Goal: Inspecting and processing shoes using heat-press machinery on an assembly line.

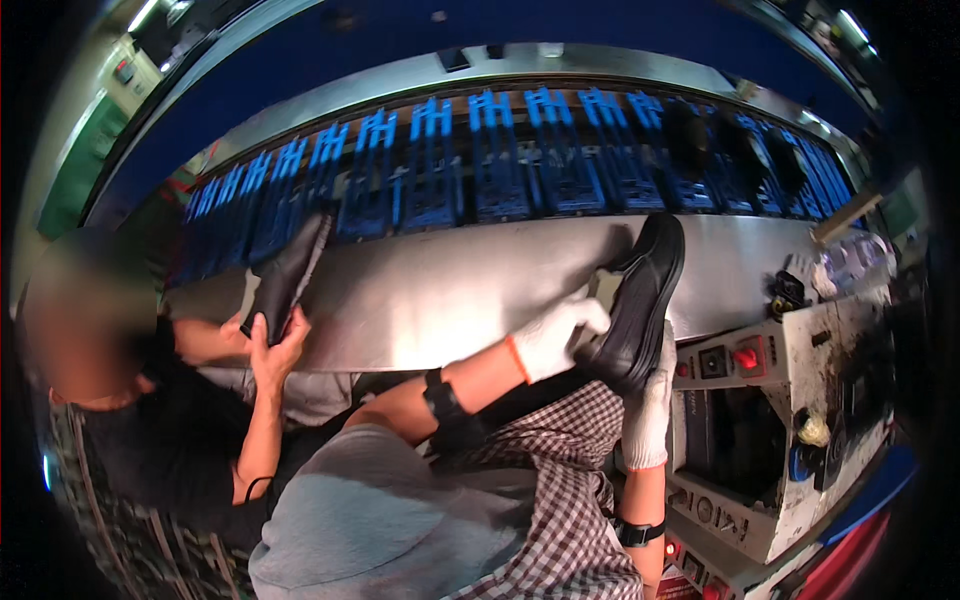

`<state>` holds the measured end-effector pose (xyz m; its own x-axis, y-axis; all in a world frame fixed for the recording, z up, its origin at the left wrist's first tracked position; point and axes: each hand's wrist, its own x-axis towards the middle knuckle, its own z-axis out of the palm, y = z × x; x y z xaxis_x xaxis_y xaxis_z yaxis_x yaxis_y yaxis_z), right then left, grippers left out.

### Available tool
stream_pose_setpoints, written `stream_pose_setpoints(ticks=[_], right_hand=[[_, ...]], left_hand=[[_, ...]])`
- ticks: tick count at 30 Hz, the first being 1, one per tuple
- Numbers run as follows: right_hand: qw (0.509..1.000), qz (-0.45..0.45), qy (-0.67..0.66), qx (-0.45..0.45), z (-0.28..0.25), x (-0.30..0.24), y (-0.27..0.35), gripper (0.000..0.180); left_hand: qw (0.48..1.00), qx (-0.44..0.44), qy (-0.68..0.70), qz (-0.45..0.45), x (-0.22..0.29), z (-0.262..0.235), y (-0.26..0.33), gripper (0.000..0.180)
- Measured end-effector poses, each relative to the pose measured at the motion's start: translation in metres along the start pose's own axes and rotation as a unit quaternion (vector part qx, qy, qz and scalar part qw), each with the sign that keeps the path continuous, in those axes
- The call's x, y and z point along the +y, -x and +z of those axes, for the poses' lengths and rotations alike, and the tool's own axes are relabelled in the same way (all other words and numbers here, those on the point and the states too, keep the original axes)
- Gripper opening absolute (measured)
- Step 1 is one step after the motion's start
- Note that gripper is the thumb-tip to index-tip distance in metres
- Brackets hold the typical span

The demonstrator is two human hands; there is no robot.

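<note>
A black shoe (648,300) with a thick sole is held tilted in front of me, toe pointing up and away. My left hand (565,335), in a white knitted glove with an orange cuff edge, is closed with curled fingers at the shoe's open side. Pale grey-beige material (607,288) shows at that opening. My right hand (650,410), also in a white glove, grips the heel end from the sole side; its fingers are partly hidden by the shoe. Black straps circle both my forearms.
A steel ledge (430,290) runs before a conveyor with blue racks (505,170). On the left, a person holds another black shoe (290,270) in bare hands. A worn machine box (790,370) with a red switch stands right, near a clear plastic item (855,265).
</note>
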<state>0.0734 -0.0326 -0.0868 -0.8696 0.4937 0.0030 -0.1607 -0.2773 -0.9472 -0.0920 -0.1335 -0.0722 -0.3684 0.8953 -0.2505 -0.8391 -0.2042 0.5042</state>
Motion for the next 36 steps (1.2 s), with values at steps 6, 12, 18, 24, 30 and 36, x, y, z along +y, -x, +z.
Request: stream_pose_setpoints(ticks=[6, 12, 18, 24, 30, 36], right_hand=[[0.998, -0.037, 0.001, 0.049, -0.038, -0.072, 0.02, 0.09], [0.979, -0.09, -0.015, 0.18, -0.071, -0.189, 0.074, 0.079], [0.942, -0.134, -0.094, 0.292, -0.148, -0.29, 0.096, 0.063], [0.813, 0.026, 0.203, 0.546, -0.31, -0.319, 0.035, 0.062], [0.557, 0.197, 0.667, 0.454, -0.347, -0.287, -0.013, 0.089], [0.559, 0.227, 0.673, 0.428, -0.317, -0.291, -0.01, 0.094]], left_hand=[[0.986, -0.132, -0.105, -0.011, -0.018, 0.069, -0.012, 0.076], [0.884, -0.366, -0.28, 0.079, -0.02, 0.157, -0.057, 0.106], [0.85, -0.354, -0.314, 0.23, -0.004, 0.234, -0.108, 0.107], [0.793, -0.333, -0.359, 0.364, 0.003, 0.334, -0.16, 0.091], [0.701, -0.442, -0.361, 0.427, -0.011, 0.435, -0.166, 0.08], [0.559, -0.555, -0.448, 0.423, -0.035, 0.558, -0.202, 0.057]])
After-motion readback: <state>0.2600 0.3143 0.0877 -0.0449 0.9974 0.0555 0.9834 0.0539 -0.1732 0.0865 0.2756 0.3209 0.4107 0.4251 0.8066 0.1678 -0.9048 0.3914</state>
